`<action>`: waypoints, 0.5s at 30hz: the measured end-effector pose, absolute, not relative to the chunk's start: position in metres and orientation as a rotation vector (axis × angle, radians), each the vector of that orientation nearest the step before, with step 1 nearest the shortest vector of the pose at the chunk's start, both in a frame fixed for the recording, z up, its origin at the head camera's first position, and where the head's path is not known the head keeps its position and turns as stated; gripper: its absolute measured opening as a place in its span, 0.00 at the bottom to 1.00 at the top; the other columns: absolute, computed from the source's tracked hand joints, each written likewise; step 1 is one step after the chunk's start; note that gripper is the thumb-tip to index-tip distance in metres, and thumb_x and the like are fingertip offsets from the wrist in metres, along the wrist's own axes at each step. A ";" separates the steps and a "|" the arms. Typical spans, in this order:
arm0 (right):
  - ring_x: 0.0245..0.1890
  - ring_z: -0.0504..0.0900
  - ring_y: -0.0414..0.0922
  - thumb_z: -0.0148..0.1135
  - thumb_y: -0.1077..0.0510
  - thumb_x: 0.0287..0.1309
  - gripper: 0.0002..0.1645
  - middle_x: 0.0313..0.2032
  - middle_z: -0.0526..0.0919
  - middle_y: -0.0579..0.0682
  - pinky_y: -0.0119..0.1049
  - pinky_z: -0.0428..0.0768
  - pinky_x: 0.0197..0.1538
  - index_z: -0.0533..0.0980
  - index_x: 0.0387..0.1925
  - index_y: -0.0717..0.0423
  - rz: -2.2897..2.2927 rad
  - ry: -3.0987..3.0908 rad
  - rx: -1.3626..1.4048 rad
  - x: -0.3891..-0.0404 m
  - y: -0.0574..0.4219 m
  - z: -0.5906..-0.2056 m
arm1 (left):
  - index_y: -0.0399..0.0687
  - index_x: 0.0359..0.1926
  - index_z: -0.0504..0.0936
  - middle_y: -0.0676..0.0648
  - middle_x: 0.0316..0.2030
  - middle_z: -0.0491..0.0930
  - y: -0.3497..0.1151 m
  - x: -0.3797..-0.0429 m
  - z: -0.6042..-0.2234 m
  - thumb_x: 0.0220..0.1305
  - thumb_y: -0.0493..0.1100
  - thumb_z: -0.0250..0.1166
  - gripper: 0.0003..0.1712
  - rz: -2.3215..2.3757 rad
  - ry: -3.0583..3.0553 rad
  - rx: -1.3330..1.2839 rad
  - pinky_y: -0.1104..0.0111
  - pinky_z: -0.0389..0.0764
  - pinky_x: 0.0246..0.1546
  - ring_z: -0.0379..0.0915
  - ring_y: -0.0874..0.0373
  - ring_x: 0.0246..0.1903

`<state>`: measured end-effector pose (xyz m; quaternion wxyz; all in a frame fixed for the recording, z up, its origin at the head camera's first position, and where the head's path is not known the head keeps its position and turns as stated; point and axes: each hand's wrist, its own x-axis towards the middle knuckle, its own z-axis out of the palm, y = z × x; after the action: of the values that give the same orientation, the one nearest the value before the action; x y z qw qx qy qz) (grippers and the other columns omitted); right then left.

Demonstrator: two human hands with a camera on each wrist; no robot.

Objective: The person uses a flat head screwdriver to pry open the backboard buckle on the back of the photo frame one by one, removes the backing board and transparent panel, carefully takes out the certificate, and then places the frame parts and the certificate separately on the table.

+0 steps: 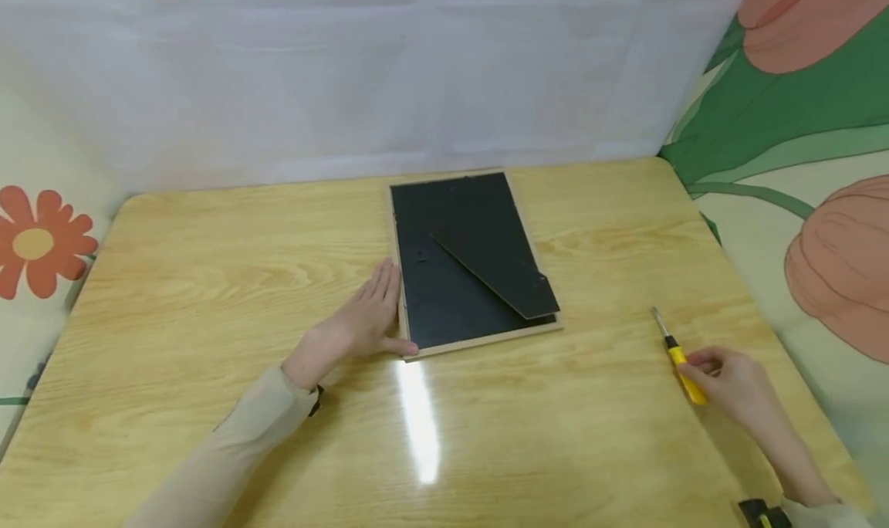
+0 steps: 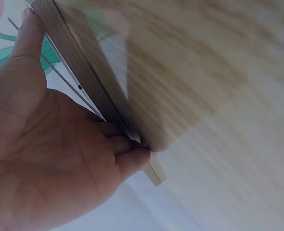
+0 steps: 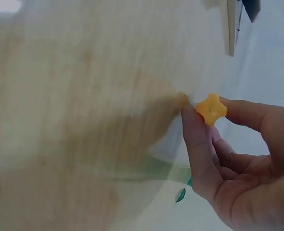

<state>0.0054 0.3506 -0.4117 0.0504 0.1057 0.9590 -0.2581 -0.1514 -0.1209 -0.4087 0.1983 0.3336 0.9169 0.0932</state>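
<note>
A picture frame (image 1: pixel 458 281) lies back side up on the table, with a black backing, a thin light wood border and a slanted black stand flap (image 1: pixel 510 277). Along its left edge my left hand (image 1: pixel 361 319) rests, the fingers straight against the side and the thumb at the near left corner. The left wrist view shows fingers touching the wooden edge (image 2: pixel 77 57). On the right, my right hand (image 1: pixel 739 385) pinches the yellow handle of a screwdriver (image 1: pixel 687 374) between thumb and fingers. Its metal shaft points away, towards the back. The right wrist view shows the handle's end (image 3: pixel 211 109).
The wood-patterned table (image 1: pixel 208 296) has rounded far corners. A white cloth (image 1: pixel 347 80) hangs behind it, and flower-print fabric (image 1: pixel 799 126) stands at the sides. A bright light reflection lies on the tabletop below the frame.
</note>
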 end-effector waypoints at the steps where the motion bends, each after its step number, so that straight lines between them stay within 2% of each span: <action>1: 0.27 0.80 0.49 0.65 0.55 0.61 0.18 0.29 0.84 0.58 0.32 0.74 0.22 0.79 0.36 0.72 -0.793 2.924 0.323 0.004 0.350 -0.412 | 0.21 0.70 0.33 0.24 0.70 0.25 -0.122 -0.151 -0.408 0.55 0.65 0.67 0.70 0.265 2.568 0.924 0.49 0.39 0.70 0.22 0.34 0.71; 9: 0.23 0.76 0.43 0.68 0.56 0.57 0.17 0.24 0.81 0.51 0.31 0.71 0.22 0.78 0.33 0.71 -0.757 2.946 0.334 0.003 0.345 -0.416 | 0.21 0.70 0.33 0.24 0.70 0.27 -0.123 -0.148 -0.407 0.55 0.66 0.66 0.70 0.263 2.575 0.938 0.48 0.39 0.70 0.23 0.34 0.70; 15: 0.22 0.74 0.42 0.67 0.54 0.57 0.19 0.22 0.79 0.49 0.33 0.70 0.21 0.76 0.34 0.70 -0.732 2.913 0.349 0.005 0.341 -0.418 | 0.22 0.70 0.32 0.25 0.70 0.26 -0.122 -0.147 -0.406 0.54 0.65 0.67 0.71 0.248 2.573 0.919 0.50 0.39 0.70 0.23 0.35 0.71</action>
<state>0.0053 0.3413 -0.4183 0.0588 0.1151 0.9618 -0.2415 -0.1475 -0.1217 -0.4055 0.1976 0.3284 0.9194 0.0887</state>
